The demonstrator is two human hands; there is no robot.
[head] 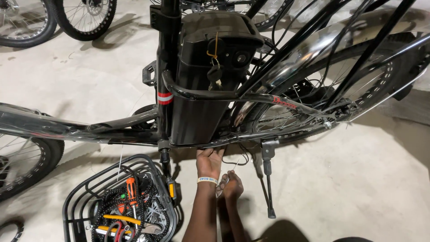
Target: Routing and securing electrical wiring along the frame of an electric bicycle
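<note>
From the head camera, the left hand (pixel 209 162) reaches up under the black battery case (pixel 201 89), fingers curled against its base. At four o'clock, the right hand (pixel 232 186) pinches a thin wire (pixel 237 162).

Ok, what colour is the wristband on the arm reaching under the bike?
The wristband is white with dark print, clearest in the head view.

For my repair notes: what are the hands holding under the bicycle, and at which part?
It cannot be told. The left hand reaches up under the black battery case; the right hand is beside thin cables.
</note>
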